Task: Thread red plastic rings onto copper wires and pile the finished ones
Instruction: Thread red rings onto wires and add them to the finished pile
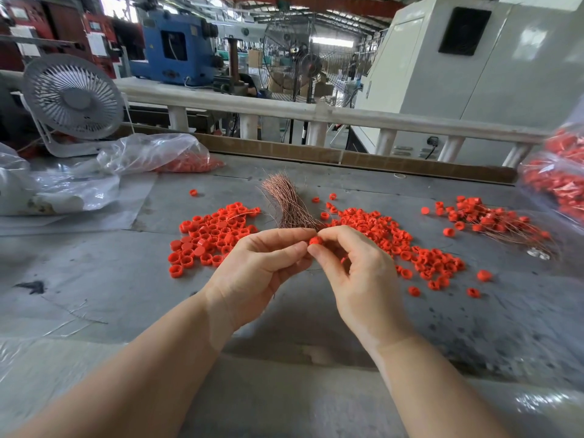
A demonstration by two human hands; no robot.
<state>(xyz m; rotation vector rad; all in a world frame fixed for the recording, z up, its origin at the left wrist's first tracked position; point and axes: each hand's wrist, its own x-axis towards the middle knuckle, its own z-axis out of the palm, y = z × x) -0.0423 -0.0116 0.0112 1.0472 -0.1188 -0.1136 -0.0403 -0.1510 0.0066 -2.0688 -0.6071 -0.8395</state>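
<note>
**Two hands pinching one red ring above the bench**

A person is holding a single red ring (315, 240) between both hands over the grey table (126, 279). The right hand (357, 273) is pinching the ring between thumb and forefinger; the left hand (262, 267) is closing its fingertips against it from the other side, and a thin wire (275, 292) is showing below that palm.

Beyond the hands one bundle of copper wires (289, 203) is lying on the table between two loose heaps of rings: a left heap (215, 235) and a middle heap (398, 245), each too dense to count. A third pile, of finished wired rings (493, 219), is sitting well to the right.

Two plastic bags of rings are resting at the edges, one far left (177, 159), one far right (559, 181). One small white fan (74, 99) is standing at the back left.
</note>
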